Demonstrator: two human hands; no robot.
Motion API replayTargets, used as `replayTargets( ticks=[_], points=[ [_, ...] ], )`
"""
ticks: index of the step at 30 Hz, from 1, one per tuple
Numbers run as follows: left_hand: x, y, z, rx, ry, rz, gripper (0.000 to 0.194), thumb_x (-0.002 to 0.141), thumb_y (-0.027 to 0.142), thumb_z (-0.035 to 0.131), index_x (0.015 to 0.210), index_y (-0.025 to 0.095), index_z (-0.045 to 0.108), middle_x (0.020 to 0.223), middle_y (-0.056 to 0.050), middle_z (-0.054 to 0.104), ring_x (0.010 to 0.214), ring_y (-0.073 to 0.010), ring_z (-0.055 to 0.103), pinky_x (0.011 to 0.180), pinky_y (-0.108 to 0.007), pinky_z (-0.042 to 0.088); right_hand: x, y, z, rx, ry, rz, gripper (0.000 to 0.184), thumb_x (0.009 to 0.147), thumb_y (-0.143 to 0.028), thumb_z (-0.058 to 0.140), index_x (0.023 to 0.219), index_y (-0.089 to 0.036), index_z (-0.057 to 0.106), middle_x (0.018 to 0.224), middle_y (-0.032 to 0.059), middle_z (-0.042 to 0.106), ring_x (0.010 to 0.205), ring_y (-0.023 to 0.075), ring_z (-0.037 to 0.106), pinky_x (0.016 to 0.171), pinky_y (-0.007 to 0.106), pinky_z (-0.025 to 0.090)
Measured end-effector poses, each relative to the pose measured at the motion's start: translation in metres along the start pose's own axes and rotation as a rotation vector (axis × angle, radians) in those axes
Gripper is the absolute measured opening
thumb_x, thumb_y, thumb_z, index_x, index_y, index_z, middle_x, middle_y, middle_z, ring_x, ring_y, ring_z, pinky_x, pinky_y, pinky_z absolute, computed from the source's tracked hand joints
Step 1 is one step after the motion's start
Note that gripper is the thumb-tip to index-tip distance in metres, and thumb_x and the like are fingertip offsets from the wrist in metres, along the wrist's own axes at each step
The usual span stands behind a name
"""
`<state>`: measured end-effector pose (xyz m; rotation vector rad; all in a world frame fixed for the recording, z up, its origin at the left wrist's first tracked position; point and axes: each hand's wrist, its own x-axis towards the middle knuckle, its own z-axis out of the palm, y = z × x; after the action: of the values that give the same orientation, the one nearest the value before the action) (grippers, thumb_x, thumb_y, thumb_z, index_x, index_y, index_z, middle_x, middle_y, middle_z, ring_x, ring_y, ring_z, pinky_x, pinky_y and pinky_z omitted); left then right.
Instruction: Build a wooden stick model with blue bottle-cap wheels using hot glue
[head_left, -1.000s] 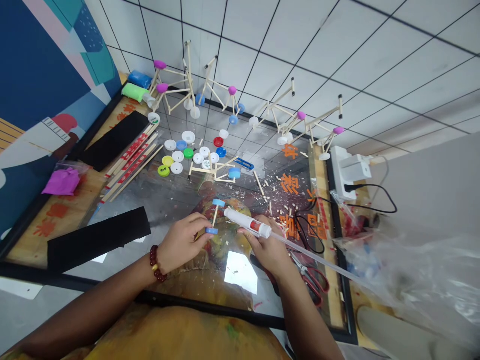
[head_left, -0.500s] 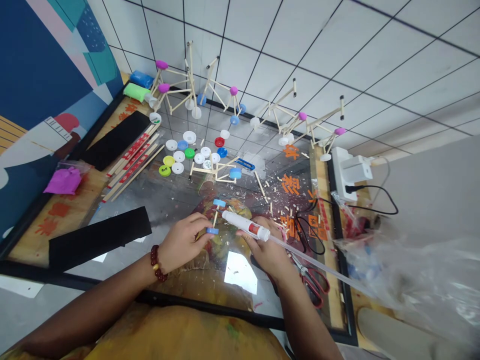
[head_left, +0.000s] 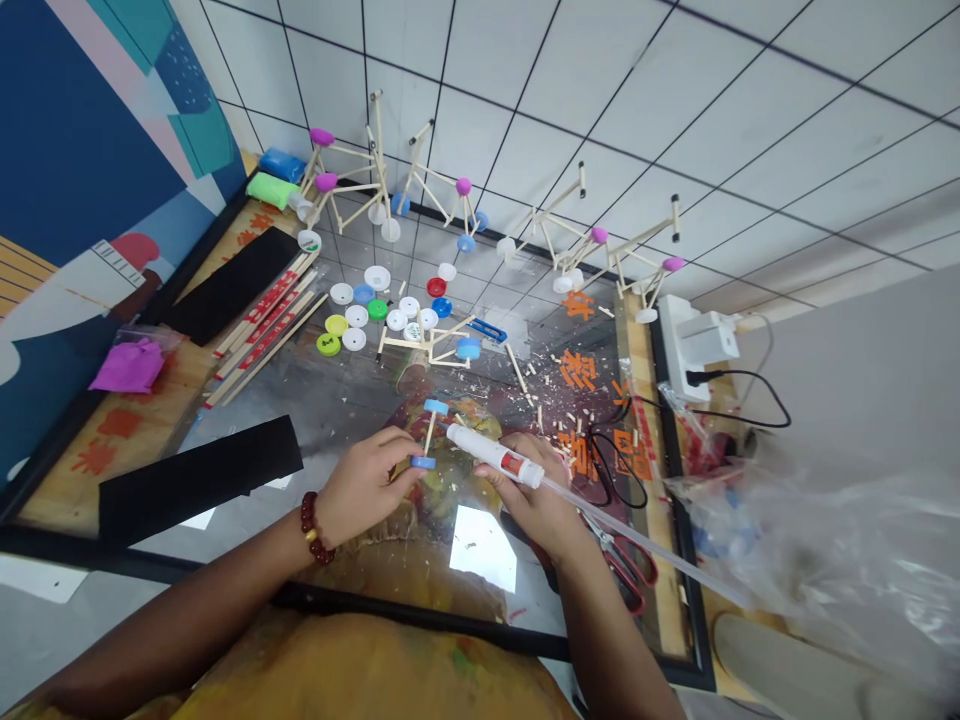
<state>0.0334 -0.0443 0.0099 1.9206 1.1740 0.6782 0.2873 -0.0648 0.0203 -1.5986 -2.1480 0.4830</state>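
Note:
My left hand [head_left: 375, 475] pinches the lower blue bottle cap [head_left: 423, 462] of a small wheel axle. A short wooden stick [head_left: 430, 433] joins it to a second, lighter blue cap [head_left: 436, 407] above. My right hand [head_left: 536, 495] is closed around a white hot glue gun [head_left: 495, 456], with a long clear glue stick [head_left: 645, 545] running out of its back. The glue gun's nozzle points left, close beside the stick and the upper cap; whether it touches cannot be made out. Beyond lies a wooden stick frame [head_left: 429, 345] with a blue cap wheel [head_left: 468, 348].
Loose bottle caps [head_left: 355, 316], a blue cutter [head_left: 488, 329] and wood scraps [head_left: 551, 385] lie mid-table. Finished-looking stick models [head_left: 551, 225] line the back edge. Scissors [head_left: 630, 575] lie by my right forearm, black strips [head_left: 202, 478] at left, a power strip [head_left: 679, 345] at right.
The glue gun has shifted very slightly right and down relative to the axle. My left hand keeps its pinch on the cap. The camera view has moved a little.

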Motion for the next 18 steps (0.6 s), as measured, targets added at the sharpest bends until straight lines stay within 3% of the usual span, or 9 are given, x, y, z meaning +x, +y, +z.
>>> replayTargets(
  ticks=[7,18],
  points=[
    [-0.001,-0.002,0.001,0.008,0.025,0.019,0.01,0.089,0.018,0.063,0.096,0.021,0.07,0.098,-0.004,0.069,0.09,-0.0159,0.067,0.08,-0.028,0.052,0.002,0.0,0.0,0.015,0.0,0.062,0.033,0.095,-0.053,0.053,0.09,-0.021,0.061,0.086,0.0067,0.067,0.081,0.0238,0.059,0.071,0.035,0.041],
    [-0.001,-0.002,0.001,0.013,0.026,0.011,0.009,0.089,0.019,0.063,0.095,0.021,0.07,0.099,-0.003,0.069,0.089,-0.0154,0.067,0.079,-0.027,0.05,0.004,0.003,0.01,-0.13,0.019,0.004,0.036,0.097,-0.053,0.048,0.087,-0.021,0.059,0.081,0.0067,0.065,0.076,0.0239,0.057,0.069,0.034,0.039]
  ],
)
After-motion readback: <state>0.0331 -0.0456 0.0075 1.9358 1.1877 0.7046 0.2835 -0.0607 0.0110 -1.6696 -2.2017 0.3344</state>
